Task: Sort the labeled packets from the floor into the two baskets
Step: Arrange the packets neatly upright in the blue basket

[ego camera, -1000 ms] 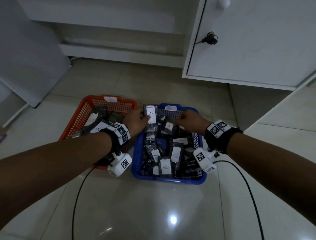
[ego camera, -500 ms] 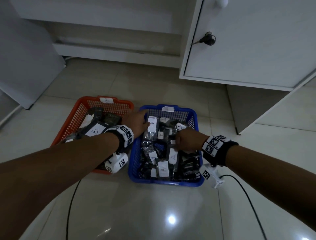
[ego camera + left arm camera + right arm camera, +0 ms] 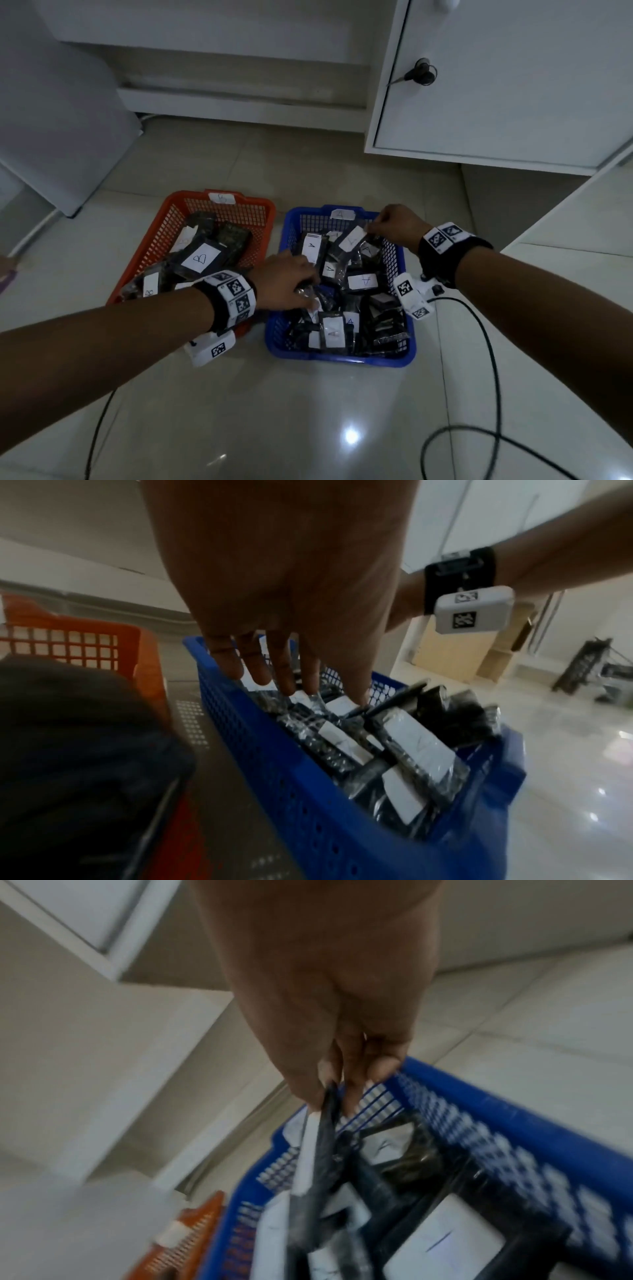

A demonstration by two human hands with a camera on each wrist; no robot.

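Pale glossy floor tiles [image 3: 308,428] ran up to a white cabinet [image 3: 513,85] with a key in its door. On the left sat the orange basket [image 3: 178,219], tagged B, holding dark packets with B labels [image 3: 200,258]. Just beside it stood the blue basket [image 3: 342,358], tagged A, heaped with A packets. The left hand [image 3: 284,282] reached in with fingers [image 3: 284,669] straight, their tips on the pile, gripping nothing. Farther right, the right hand [image 3: 399,224] pinched one packet [image 3: 351,238] by its edge over the basket's far end.
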